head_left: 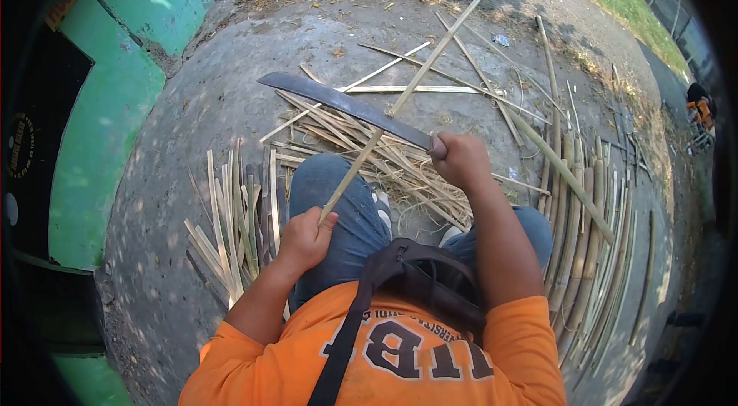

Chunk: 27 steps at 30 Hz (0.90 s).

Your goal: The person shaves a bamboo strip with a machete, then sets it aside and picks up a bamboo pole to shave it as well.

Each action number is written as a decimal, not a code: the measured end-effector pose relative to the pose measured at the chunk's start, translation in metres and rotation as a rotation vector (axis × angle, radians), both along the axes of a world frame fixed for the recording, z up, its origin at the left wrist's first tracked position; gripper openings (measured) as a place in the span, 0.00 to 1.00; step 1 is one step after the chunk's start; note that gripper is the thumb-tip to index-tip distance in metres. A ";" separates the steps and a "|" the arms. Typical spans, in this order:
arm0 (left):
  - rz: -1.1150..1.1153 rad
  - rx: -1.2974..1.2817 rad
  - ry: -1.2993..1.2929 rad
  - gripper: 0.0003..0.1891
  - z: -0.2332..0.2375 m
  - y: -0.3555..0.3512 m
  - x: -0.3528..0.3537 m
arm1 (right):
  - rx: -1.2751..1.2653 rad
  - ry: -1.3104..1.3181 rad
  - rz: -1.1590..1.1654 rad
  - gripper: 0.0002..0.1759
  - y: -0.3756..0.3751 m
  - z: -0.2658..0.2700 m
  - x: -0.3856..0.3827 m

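Note:
My right hand [463,161] is closed round the handle of a machete [346,104], whose broad dark blade points left across the view. Under the blade runs a long bamboo strip [446,41], slanting away toward the upper right. Its near end is in my left hand [307,238], fingers wrapped round it above my left knee. The blade crosses the strip around its middle; whether it cuts in cannot be made out. Beyond my knees lies a heap of split bamboo strips and shavings [407,175].
Bamboo poles [584,229] lie on the ground at my right, and cut strips [223,214] lie at my left. Loose strips [415,89] cross one another ahead. A green wall [108,129] stands at the left. On the far right is a person in orange [699,110].

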<state>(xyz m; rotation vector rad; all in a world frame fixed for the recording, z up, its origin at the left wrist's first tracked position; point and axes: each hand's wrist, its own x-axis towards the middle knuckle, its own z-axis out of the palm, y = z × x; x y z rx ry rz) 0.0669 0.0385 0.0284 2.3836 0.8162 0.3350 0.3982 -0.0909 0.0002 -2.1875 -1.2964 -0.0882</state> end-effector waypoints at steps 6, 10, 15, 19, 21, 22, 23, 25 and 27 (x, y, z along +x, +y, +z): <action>-0.016 -0.002 -0.018 0.25 -0.001 0.001 0.000 | -0.130 -0.053 0.178 0.08 0.000 0.018 -0.031; -0.028 0.028 -0.052 0.25 -0.002 0.001 0.000 | -0.120 -0.052 0.115 0.08 0.001 0.012 -0.019; -0.001 0.006 -0.025 0.24 -0.003 -0.001 -0.002 | -0.032 0.029 -0.069 0.08 0.001 0.006 0.003; 0.001 -0.007 -0.017 0.24 -0.002 0.000 0.000 | -0.016 0.027 0.045 0.07 -0.004 0.008 -0.011; -0.007 0.006 -0.005 0.25 -0.001 -0.001 0.000 | -0.109 0.010 0.152 0.08 -0.003 0.018 -0.026; -0.011 0.017 -0.001 0.25 0.000 -0.001 0.001 | -0.164 -0.040 0.186 0.07 -0.002 0.022 -0.028; -0.017 0.027 -0.009 0.25 0.000 -0.001 0.002 | -0.157 -0.039 0.170 0.07 -0.001 0.021 -0.025; -0.027 0.047 -0.017 0.25 0.001 -0.001 0.000 | -0.144 -0.029 0.139 0.07 -0.002 0.015 -0.015; -0.015 0.031 -0.036 0.25 0.001 -0.002 -0.003 | -0.079 0.029 0.022 0.08 -0.002 0.012 -0.004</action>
